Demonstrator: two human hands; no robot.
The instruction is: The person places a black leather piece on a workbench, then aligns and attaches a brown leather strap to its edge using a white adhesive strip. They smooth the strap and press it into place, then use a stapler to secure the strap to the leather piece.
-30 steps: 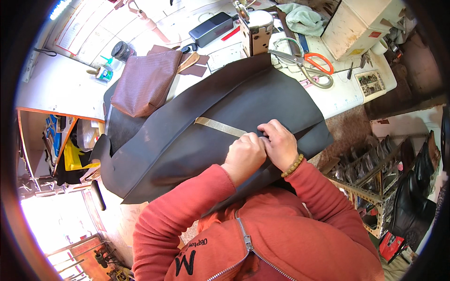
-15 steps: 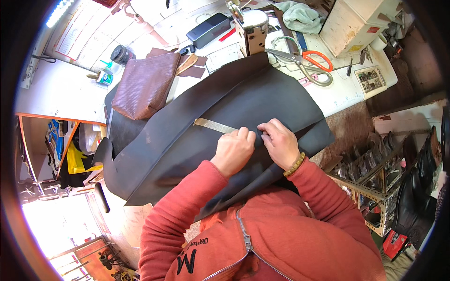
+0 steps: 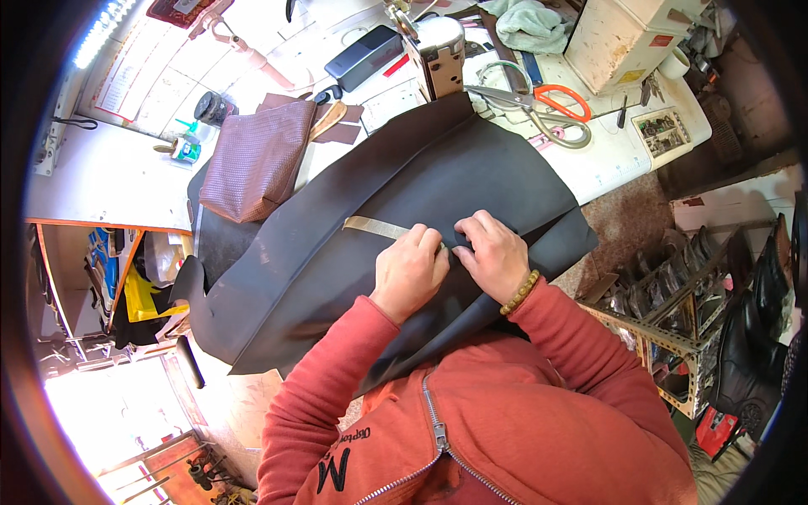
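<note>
Just in from the near edge of the broad, dark grey-black sheet of smooth leather-like material (image 3: 488, 177), the person's two hands work close together, in rust-red sleeves (image 3: 349, 337), with a bracelet of yellowish-brown beads (image 3: 520, 295) on the right wrist. The left hand (image 3: 410, 271) is curled over the sheet with its fingers bent inward, and the right hand (image 3: 495, 259) faces it, thumb and forefinger drawn near each other—whether either pinches anything I cannot tell. The sheet lies beneath both hands and extends well past them on either side. On it, a flat, narrow, pale gold strip (image 3: 374, 227) runs from the left hand's knuckles up and to the left, its nearer end hidden there. Beyond the sheet's far left side lies a brown, textured pouch (image 3: 259, 160); beyond its far right, scissors with one orange handle loop (image 3: 510, 96). Past its far tip stands a worn metal machine part (image 3: 442, 67)—and farther left, a black, rounded box (image 3: 364, 57).
</note>
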